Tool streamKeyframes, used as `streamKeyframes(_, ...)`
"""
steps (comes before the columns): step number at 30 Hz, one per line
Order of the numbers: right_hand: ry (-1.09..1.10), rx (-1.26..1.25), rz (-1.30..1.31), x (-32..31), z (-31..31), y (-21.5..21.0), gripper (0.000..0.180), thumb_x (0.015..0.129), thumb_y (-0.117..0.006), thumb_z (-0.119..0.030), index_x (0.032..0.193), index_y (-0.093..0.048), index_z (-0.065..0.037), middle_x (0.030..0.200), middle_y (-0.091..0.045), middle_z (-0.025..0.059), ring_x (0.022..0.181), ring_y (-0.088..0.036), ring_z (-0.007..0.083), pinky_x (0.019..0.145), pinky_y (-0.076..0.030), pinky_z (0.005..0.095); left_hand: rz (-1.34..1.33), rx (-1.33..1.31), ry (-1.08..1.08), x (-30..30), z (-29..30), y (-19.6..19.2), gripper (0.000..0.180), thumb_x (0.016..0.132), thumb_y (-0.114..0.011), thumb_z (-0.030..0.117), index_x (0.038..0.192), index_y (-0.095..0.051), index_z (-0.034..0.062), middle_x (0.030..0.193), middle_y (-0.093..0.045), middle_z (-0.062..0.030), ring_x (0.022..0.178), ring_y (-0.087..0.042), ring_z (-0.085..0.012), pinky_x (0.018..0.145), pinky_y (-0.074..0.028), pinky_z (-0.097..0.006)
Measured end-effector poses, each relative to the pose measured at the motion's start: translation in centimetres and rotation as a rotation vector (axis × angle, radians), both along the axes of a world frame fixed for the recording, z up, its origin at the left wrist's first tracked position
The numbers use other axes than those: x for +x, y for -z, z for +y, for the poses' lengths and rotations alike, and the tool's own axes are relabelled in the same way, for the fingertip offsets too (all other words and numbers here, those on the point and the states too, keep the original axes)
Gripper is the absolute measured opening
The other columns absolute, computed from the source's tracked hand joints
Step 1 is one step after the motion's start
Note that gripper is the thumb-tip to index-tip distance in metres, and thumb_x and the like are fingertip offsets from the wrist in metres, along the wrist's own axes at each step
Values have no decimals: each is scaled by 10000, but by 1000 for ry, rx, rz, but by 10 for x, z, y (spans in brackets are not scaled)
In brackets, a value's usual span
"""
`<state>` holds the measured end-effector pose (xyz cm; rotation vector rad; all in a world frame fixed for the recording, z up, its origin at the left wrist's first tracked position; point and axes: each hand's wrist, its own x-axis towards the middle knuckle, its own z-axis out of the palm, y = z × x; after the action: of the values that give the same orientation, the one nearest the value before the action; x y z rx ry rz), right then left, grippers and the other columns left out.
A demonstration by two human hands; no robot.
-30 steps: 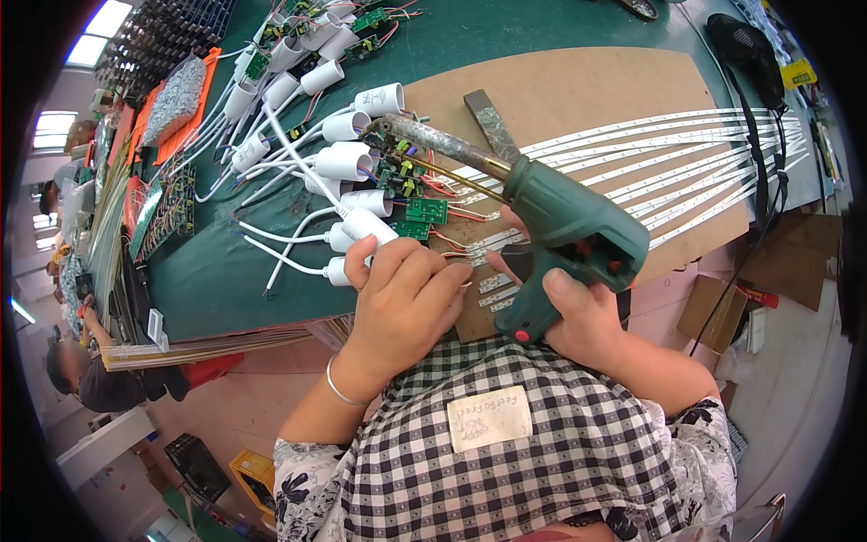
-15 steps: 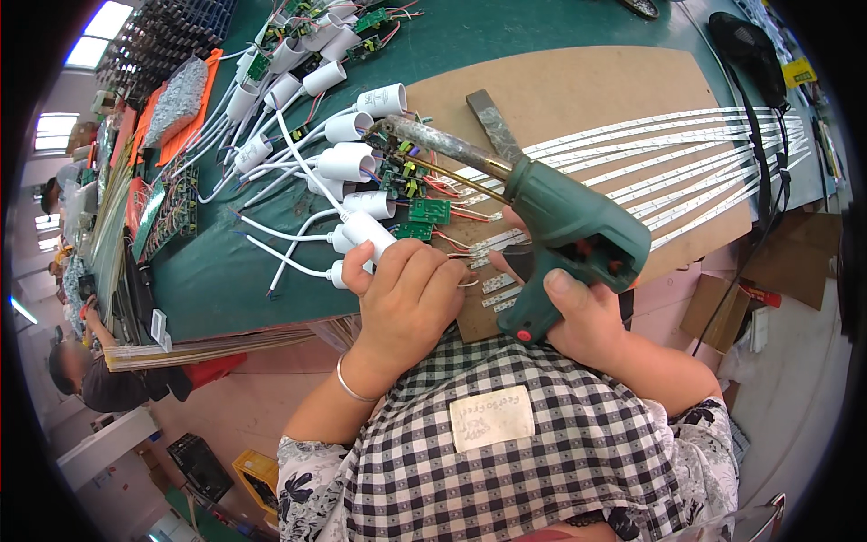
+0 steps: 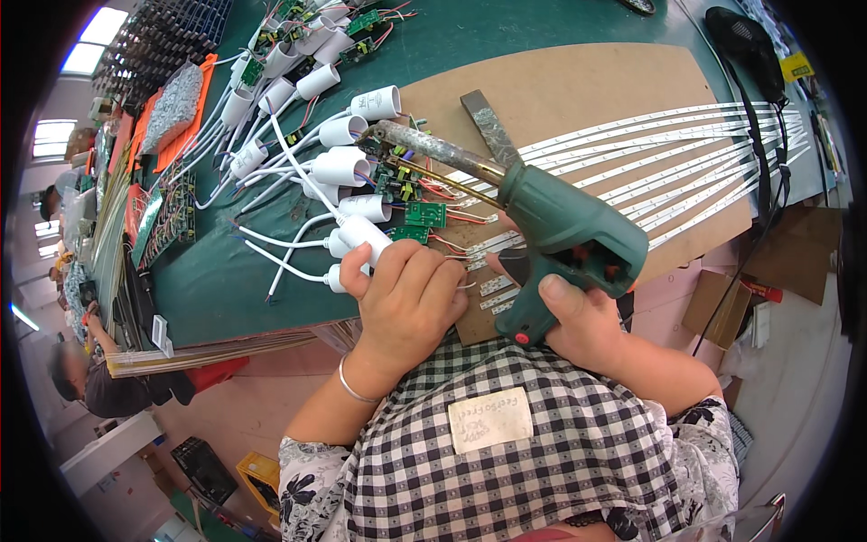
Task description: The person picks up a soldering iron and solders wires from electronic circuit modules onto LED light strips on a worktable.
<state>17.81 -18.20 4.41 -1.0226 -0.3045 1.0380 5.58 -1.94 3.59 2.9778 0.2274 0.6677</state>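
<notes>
My right hand (image 3: 582,316) was wrapped around the grip of a green soldering gun (image 3: 578,217), barrel angled up-left, tip over the white caps (image 3: 339,169). My left hand (image 3: 411,294) was curled on the lower end of a corded white cap (image 3: 364,237); thumb hidden. Small green circuit boards (image 3: 424,214) sat just beyond it. LED strips (image 3: 495,243) and a metal bar (image 3: 490,128) lay on the brown board (image 3: 623,81), on the green counter (image 3: 226,298).

The soldering gun (image 3: 578,215) is matt plastic (its metal barrel (image 3: 441,150) rough), the lamp caps (image 3: 336,167) smooth plastic.
</notes>
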Motion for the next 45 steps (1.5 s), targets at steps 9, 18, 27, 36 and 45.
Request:
streamKeyframes(9, -39, 10, 120, 10, -19, -12, 773, 913, -636, -349, 1506, -252, -34, 1480, -398, 177, 1253, -519, 279, 1055, -434, 496, 0, -13, -7, 1, -1, 2, 154, 714, -690, 198, 850, -622, 176, 865, -554, 34, 947, -575, -154, 1000, -228, -464)
streamKeyframes(18, -206, -193, -334, 31, -126, 0, 532, 905, -630, -338, 1303, -507, -8, 1049, -634, 114, 977, -634, 204, 954, -473, 374, -62, -57, -31, 4, -5, 3, 195, 659, -724, 118, 774, -585, 191, 805, -547, 39, 893, -580, -161, 1009, -227, -442)
streamKeyframes(27, -151, -346, -930, 21, -138, 20, 532, 791, -759, -217, 1224, -559, 17, 1137, -638, 132, 995, -639, 243, 884, -494, 354, -6, -33, -12, -1, -2, 4, 182, 693, -704, 192, 861, -641, 159, 883, -558, 29, 966, -569, -161, 1009, -228, -468)
streamKeyframes(36, -216, -399, -968, 22, -135, 22, 529, 791, -765, -232, 1210, -564, 22, 1162, -617, 122, 995, -630, 246, 876, -495, 345, -30, -53, -23, 0, -3, 4, 191, 662, -716, 141, 829, -625, 165, 857, -561, 32, 935, -579, -163, 1007, -226, -455)
streamKeyframes(45, -247, -281, -1110, 29, -131, 19, 607, 779, -796, -302, 1234, -542, 9, 1160, -620, 131, 1023, -621, 252, 877, -491, 353, -53, -71, -36, 2, -5, 4, 208, 639, -721, 101, 792, -604, 180, 820, -550, 39, 903, -581, -164, 1000, -228, -445)
